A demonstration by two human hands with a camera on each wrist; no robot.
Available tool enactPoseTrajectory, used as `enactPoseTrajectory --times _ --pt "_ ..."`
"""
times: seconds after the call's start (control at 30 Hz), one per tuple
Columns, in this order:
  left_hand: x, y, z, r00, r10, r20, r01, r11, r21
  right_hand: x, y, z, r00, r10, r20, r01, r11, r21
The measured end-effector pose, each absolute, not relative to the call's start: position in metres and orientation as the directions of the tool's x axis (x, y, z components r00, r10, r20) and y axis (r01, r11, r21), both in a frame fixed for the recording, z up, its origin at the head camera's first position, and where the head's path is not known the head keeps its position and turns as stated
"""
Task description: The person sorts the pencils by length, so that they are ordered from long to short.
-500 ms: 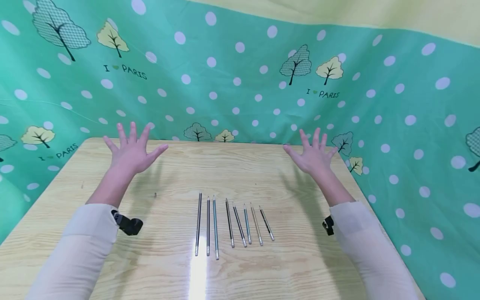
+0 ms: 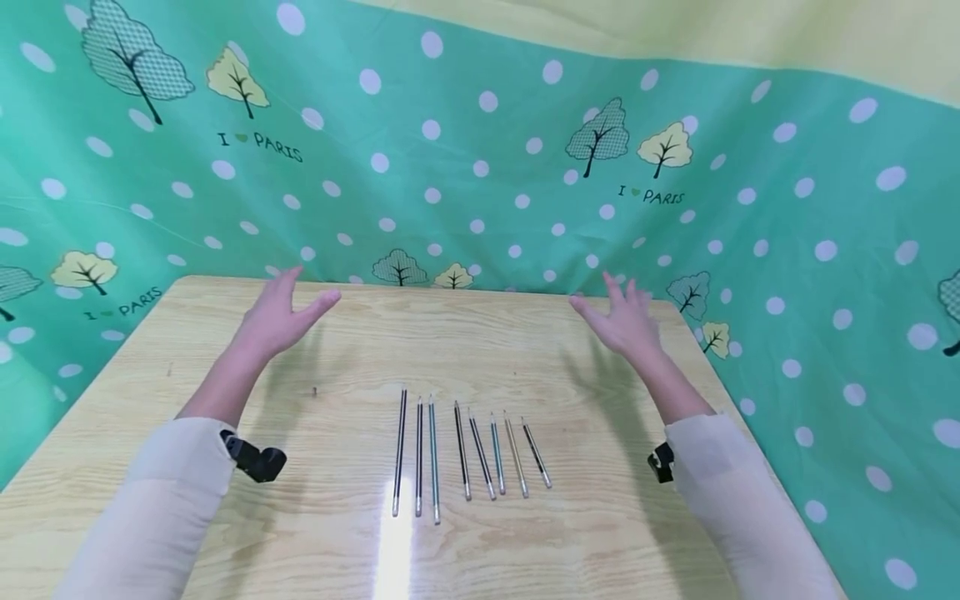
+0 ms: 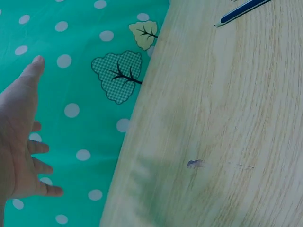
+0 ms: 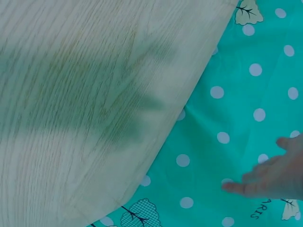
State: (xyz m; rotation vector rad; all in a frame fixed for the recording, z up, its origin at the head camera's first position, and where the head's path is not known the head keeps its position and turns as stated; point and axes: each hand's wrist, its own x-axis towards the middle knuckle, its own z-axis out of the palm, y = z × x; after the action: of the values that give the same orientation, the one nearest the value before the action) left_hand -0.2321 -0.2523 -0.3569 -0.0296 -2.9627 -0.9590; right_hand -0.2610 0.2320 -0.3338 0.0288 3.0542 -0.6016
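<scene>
Nothing is held by the left hand (image 2: 272,322) or right hand (image 2: 627,323), both stretched out near the table (image 2: 450,343)'s far corners. Eight pencils (image 2: 462,450) are laid well in from its far edge; if bumped, they could be knocked crooked.

Five slim dark pencils (image 2: 462,451), two blue pencils (image 2: 434,460), one tan pencil (image 2: 516,455), one pale wooden bench (image 2: 442,333) and two bare hands (image 2: 274,323).

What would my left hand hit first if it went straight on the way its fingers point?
Most likely the green curtain behind the table; nothing else shows between it and your left hand, though the gap is hard to judge.
</scene>
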Motion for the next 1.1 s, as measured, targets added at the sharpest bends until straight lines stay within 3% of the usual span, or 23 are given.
enactPoseTrajectory --times 0.2,0.43,0.8,1.1 --pt "-0.230 -0.251 -0.358 -1.000 0.018 0.016 0.025 0.732 0.681 -0.260 0.234 -0.335 -0.997 -0.029 -0.078 0.017 0.846 -0.533" --pt "-0.227 -0.252 -0.365 -0.999 0.047 -0.017 0.020 0.683 0.730 -0.260 0.230 -0.339 -0.989 -0.093 -0.117 0.000 0.785 -0.619" --pt "-0.217 -0.256 -0.370 -0.995 0.095 -0.026 0.040 0.632 0.774 -0.256 0.227 -0.353 -0.974 -0.193 -0.118 -0.056 0.713 -0.699" --pt "-0.215 -0.255 -0.372 -0.994 0.101 -0.033 0.039 0.640 0.768 -0.253 0.224 -0.359 -0.967 -0.221 -0.131 -0.074 0.729 -0.680"
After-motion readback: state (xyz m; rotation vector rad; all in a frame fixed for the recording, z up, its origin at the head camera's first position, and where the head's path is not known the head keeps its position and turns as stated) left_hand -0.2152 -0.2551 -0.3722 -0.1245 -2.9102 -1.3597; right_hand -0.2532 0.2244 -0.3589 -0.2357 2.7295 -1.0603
